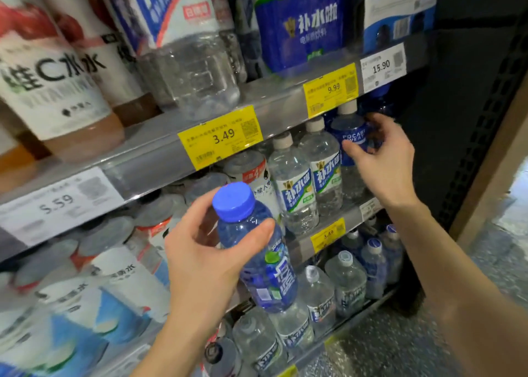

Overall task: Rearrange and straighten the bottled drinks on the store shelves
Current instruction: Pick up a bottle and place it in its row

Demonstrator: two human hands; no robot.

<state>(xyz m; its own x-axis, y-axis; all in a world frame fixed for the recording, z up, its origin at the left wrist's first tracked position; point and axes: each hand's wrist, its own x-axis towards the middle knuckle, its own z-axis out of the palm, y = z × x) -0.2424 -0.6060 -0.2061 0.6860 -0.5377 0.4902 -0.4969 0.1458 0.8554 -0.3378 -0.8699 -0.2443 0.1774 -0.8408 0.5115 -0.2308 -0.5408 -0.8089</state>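
Note:
My left hand (205, 259) grips a blue bottle with a blue cap (254, 251) by its neck and holds it tilted in front of the shelves. My right hand (383, 159) reaches into the middle shelf at the right and curls its fingers round a blue-labelled Pocari Sweat bottle (350, 139) with a pale cap. Left of that bottle stand two clear bottles with white-and-blue labels (297, 188).
The top shelf carries big white-labelled bottles (54, 82), a clear jug (197, 71) and a blue multipack (303, 25). Yellow and white price tags (223, 138) line the shelf edges. Lower shelves hold several clear and blue bottles (348, 282). A dark cabinet side (463, 119) closes the right.

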